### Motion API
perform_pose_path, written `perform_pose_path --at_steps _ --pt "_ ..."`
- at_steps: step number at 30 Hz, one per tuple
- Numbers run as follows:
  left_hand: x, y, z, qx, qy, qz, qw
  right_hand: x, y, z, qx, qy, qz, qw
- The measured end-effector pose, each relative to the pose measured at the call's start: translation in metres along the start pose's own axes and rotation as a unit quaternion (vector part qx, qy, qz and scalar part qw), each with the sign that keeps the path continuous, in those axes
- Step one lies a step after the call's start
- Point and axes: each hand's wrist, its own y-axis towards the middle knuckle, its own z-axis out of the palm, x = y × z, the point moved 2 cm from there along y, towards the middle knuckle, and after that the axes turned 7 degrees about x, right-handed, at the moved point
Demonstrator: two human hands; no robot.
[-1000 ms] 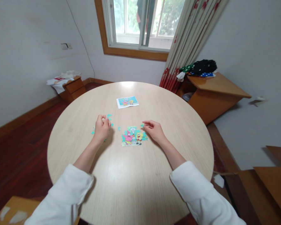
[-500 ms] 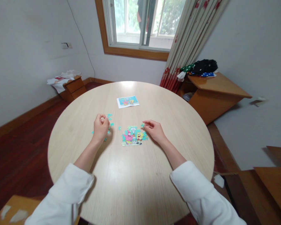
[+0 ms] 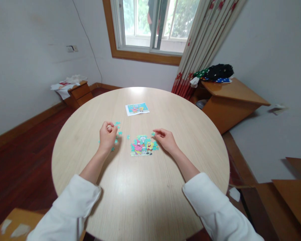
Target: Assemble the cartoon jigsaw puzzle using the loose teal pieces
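Observation:
A partly joined jigsaw puzzle lies flat on the round table, showing a pink starfish, a yellow sponge and a pale figure between them. At its upper right edge is my right hand, its thumb and fingers closed around a small teal puzzle piece. My left hand is curled with its fingertips drawn together, over a scatter of loose teal pieces; whatever it holds is hidden. One lone piece rests between the left hand and the puzzle.
Beyond the puzzle, a printed reference picture lies on the round wooden table. Behind the table are a window and a curtain. A wooden desk with clothes stands right, a small cabinet left.
My left hand has shifted very slightly, its fingers loosening a little. My right hand and the puzzle stay as they were.

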Motion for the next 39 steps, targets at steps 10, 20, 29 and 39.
perform_pose_path --at_steps 10,20,29,39 --pt "-0.0059 -0.0028 0.0011 0.005 0.021 0.012 1.000 0.0006 0.0015 -0.0028 -0.018 -0.010 -0.019 1.000" --pt "-0.0026 -0.0028 0.0027 0.012 0.048 0.014 0.999 0.0010 0.0010 -0.0019 -0.016 0.005 -0.013 1.000" --pt "-0.0023 -0.0036 0.0023 0.010 0.056 0.019 0.998 0.0018 0.0007 -0.0014 -0.012 0.003 -0.009 1.000" --pt "-0.0029 -0.0037 0.0032 0.017 0.050 0.016 0.998 0.0031 -0.0001 -0.0019 -0.008 -0.002 -0.011 1.000"
